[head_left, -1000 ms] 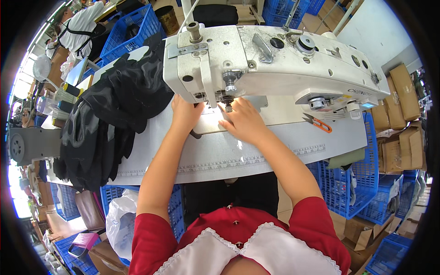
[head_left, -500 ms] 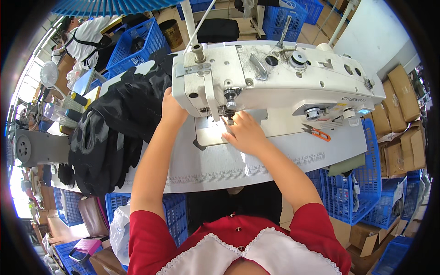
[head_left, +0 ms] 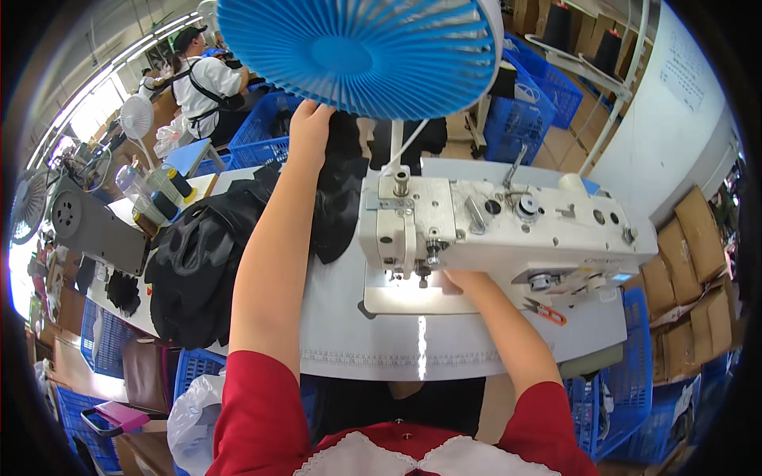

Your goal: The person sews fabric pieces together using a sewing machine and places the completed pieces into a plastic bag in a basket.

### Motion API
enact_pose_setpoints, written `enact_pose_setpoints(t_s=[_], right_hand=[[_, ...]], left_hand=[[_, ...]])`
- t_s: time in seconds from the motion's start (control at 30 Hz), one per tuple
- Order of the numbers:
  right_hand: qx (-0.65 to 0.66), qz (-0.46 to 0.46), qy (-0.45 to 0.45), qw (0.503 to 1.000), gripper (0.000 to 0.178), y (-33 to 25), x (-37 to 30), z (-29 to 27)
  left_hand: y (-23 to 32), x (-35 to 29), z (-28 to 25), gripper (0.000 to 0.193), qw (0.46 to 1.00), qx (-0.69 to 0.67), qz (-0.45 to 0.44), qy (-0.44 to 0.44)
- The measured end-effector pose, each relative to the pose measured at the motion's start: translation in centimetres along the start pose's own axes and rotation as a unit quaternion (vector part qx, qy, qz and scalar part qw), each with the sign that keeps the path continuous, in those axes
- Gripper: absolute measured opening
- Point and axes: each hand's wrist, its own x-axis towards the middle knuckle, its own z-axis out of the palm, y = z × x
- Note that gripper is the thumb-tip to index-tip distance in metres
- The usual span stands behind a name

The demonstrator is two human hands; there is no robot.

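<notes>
My left hand [head_left: 312, 127] reaches to the far side of the table, under the blue fan's rim. Its fingers curl at the upper end of a black fabric piece [head_left: 340, 210], which trails down onto the table beside the sewing machine. Beneath the white machine's arm [head_left: 508, 218], my right hand [head_left: 467, 279] rests on the bed near the lit needle area; its fingers are hidden. A heap of black cut fabric [head_left: 190, 270] with grey-edged shapes lies left of my left forearm. Orange-handled thread snips [head_left: 546, 312] lie on the table right of my right wrist.
A blue pleated fan [head_left: 341, 55] stands above the machine's far side. Thread cones [head_left: 165, 205] and a grey machine part [head_left: 95, 222] are at the left. Blue crates [head_left: 627, 373] and cardboard boxes [head_left: 679, 262] stand at the right. A co-worker [head_left: 205, 91] sits at the far left.
My left hand has gone from beside the machine head to the far side, near the fan. The right hand has slid further under the machine arm. The view has tilted up, showing more fan.
</notes>
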Motion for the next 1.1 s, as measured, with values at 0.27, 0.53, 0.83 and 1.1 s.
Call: enact_pose_setpoints(t_s=[0.27, 0.53, 0.83, 1.1], right_hand=[[-0.003, 0.013, 0.051, 0.999, 0.053, 1.9, 2.0, -2.2], [0.019, 0.025, 0.072, 0.997, 0.052, 1.3, 1.7, -2.0], [0.059, 0.034, 0.043, 0.997, 0.05, 2.7, 1.2, -2.6], [-0.108, -0.231, 0.01, 0.967, 0.043, 2.7, -3.9, -4.2]], left_hand=[[3.0, -0.2, 0.5, 0.038, 0.815, 0.472, 0.211, -0.263], [-1.8, -6.5, 1.6, 0.074, 0.919, -0.01, -0.347, -0.188], [-6.6, -13.1, -3.3, 0.064, 0.817, 0.037, -0.269, -0.509], [6.0, -17.3, -4.5, 0.035, 0.561, 0.531, 0.104, -0.627]])
